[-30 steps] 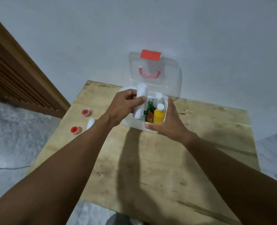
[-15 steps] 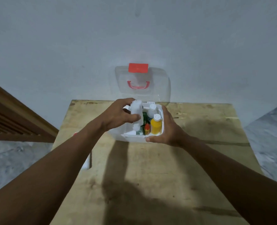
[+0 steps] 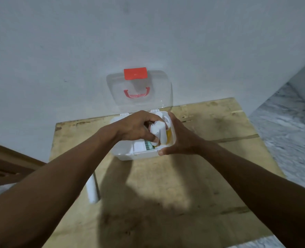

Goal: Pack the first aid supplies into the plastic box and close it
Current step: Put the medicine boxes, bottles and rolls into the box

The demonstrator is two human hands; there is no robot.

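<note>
A: Plastic box, white, lid swung up against the wall, red latch at top, red handle below it. Sitting at the far edge of the wooden table, near the middle.

B: And the hands?

A: Left hand over the open box, clenched around a white roll, pressing it down among the contents. Right hand cupped on the box's right wall, thumb on the front rim, bracing it.

B: Step in hand?

A: Packing, by the look of it. Roll only partly in, tilted, upper end above the rim. Yellow bottle just behind it, mostly hidden. Green-printed packet lying in the bottom beside the roll.

B: Next move?

A: Probably seating the roll below the rim, then letting go. Another white roll lying on the table's left edge, well apart from the box, partly under the left forearm. Likely fetching that too. Lid down and latch snapped only after nothing stands proud.

B: Risk?

A: Crowded right side; a roll left high could block the lid.
</note>
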